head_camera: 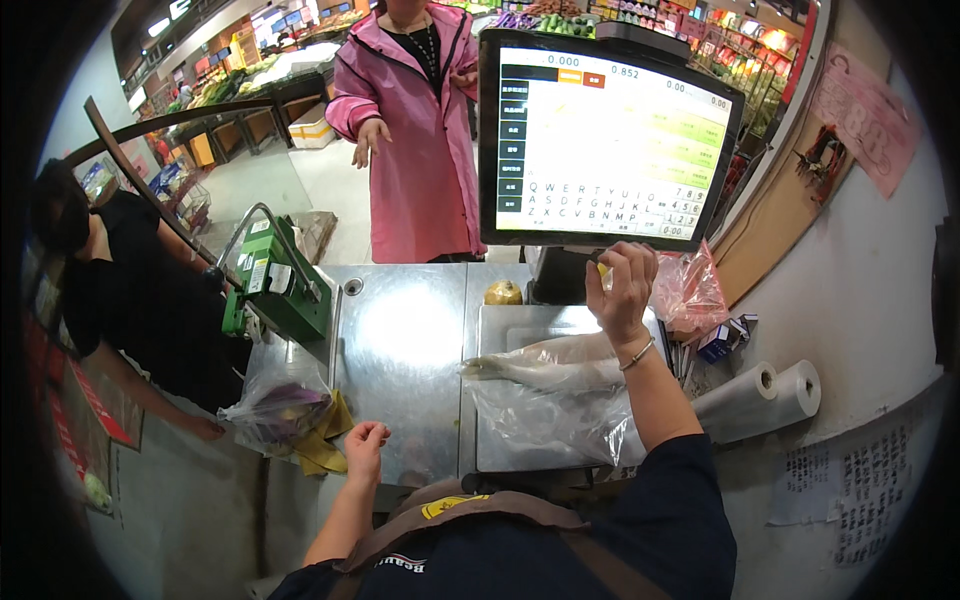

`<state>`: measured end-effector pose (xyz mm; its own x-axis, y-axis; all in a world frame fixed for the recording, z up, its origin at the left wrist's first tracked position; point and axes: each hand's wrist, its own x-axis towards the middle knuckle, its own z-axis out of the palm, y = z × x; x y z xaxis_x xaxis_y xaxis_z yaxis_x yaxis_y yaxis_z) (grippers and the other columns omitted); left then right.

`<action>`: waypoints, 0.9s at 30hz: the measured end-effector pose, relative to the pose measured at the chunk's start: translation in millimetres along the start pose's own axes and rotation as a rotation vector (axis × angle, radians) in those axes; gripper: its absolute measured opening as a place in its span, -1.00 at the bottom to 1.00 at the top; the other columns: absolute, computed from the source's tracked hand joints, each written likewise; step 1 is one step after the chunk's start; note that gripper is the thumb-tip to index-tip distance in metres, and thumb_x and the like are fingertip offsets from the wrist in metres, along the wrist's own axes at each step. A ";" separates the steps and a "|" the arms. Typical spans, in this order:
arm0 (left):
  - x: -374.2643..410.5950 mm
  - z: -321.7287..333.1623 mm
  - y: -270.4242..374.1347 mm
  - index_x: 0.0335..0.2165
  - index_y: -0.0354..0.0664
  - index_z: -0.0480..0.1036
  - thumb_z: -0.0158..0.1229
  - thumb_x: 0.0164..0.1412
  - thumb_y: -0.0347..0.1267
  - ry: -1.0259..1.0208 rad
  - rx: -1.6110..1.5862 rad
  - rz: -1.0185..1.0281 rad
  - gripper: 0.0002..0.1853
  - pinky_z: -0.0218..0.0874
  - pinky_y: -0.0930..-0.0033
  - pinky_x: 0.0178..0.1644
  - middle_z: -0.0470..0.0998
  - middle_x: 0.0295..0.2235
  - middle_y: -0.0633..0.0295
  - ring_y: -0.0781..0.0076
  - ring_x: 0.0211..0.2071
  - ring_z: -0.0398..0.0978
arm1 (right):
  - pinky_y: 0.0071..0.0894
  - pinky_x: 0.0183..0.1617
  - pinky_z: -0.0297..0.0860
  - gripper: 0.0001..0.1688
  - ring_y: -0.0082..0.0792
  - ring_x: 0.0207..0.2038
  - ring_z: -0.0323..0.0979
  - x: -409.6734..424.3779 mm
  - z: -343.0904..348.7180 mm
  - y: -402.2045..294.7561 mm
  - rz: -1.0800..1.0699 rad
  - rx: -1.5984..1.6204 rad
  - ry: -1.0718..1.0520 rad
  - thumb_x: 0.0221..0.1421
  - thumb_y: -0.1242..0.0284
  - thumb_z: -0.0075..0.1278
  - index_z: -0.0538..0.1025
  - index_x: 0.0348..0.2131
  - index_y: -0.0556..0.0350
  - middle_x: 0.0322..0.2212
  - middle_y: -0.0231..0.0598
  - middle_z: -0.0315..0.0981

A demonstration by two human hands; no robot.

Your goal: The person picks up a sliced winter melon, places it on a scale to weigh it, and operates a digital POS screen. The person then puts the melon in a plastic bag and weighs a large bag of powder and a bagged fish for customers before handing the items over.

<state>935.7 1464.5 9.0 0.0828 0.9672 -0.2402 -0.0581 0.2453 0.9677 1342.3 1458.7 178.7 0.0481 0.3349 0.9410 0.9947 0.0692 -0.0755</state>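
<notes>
My right hand [624, 289] is raised at the lower edge of the touchscreen [600, 135] of a weighing scale, with its fingers curled. A small yellow patch shows beside the thumb; whether the hand holds it is unclear. Below that hand, a clear plastic bag [555, 420] with long pale produce [547, 365] inside lies on the steel weighing plate [491, 322]. My left hand [365, 448] hovers over the counter's near edge, fingers closed, with nothing visible in it. Left of it lie a yellow cloth [322, 446] and a clear bag holding a purple vegetable [289, 409].
A green bag-sealing device [281, 281] stands at the counter's left. Behind the plate sits a yellowish round object [502, 293]. Plastic bag rolls [757, 394] and a pink plastic bag [690, 289] are at right. A person in a pink coat [420, 150] stands opposite; another person [150, 300] is at left.
</notes>
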 end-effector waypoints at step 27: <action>-15.4 -7.4 -11.3 -0.51 -0.24 0.38 0.03 -0.01 -0.42 0.008 -0.044 -0.021 -0.91 0.12 0.59 -0.40 0.45 -0.58 0.29 0.60 -0.53 0.34 | -0.29 -0.14 -0.05 -0.63 -0.36 -0.28 0.11 93.5 19.2 -19.8 -0.090 -0.181 0.102 -0.16 0.41 -0.03 0.43 -0.27 0.15 -0.44 -0.29 0.18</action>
<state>927.7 1447.3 1.3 0.0768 0.9622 -0.2615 -0.1006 0.2684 0.9580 1325.4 1506.7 261.8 -0.0414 0.2374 0.9705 0.9950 -0.0787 0.0617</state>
